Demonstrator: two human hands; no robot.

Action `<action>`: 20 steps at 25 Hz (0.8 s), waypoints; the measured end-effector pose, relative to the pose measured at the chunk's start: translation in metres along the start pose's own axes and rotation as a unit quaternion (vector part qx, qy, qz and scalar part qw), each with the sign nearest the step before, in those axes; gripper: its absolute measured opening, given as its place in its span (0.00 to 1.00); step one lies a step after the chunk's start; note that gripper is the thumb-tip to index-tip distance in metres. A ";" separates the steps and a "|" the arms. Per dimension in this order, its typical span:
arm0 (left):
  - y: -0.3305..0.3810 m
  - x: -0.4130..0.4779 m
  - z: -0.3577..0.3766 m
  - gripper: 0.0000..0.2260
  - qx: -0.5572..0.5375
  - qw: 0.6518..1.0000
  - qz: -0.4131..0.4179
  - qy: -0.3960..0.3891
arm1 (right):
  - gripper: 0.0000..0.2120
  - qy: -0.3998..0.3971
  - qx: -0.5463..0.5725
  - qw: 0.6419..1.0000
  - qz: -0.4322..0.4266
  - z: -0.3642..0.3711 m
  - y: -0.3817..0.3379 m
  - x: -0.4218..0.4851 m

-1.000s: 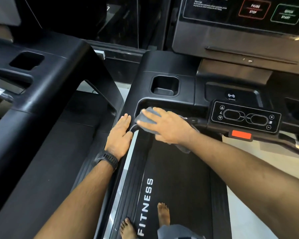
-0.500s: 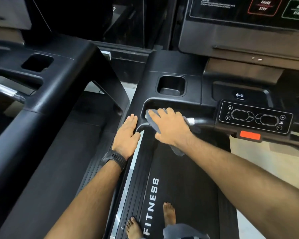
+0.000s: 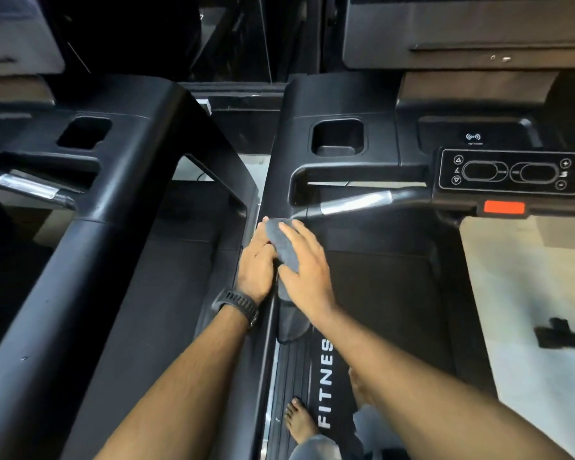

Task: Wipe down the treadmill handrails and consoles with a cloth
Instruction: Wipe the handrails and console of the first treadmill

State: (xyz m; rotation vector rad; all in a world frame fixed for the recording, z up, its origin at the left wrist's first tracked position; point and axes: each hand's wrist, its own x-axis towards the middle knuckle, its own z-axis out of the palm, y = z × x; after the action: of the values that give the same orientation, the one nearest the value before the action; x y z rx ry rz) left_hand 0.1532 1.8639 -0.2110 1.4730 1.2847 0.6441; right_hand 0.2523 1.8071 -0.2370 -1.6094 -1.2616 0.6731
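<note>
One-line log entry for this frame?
step: wiping | right hand: presses cloth on handrail | left hand: flat on handrail, touching cloth | keypad: untouched

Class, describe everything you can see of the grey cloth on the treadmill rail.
The cloth is grey, soft-looking and crumpled, perhaps microfibre. It lies along the black side rail, pressed down under the right hand, whose fingers spread over it. The left hand rests beside it, touching its edge. A loose end trails below the right wrist toward the person.

- Belt (image 3: 395, 310) lies open, right of the side rail (image 3: 273, 376).
- Neighbouring treadmill's arm (image 3: 120, 247) walls the left.
- Grip bar (image 3: 356, 201) crosses ahead, with a gap above it.
</note>
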 end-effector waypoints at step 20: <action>-0.010 -0.029 0.013 0.23 0.121 0.992 0.006 0.023 | 0.30 -0.042 0.187 0.958 0.214 0.020 0.011 -0.038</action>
State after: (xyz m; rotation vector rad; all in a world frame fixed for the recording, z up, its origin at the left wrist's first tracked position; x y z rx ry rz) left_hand 0.1526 1.8312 -0.2175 1.6713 1.4308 0.5462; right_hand 0.2277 1.7779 -0.2604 -1.5507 -0.7777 1.1850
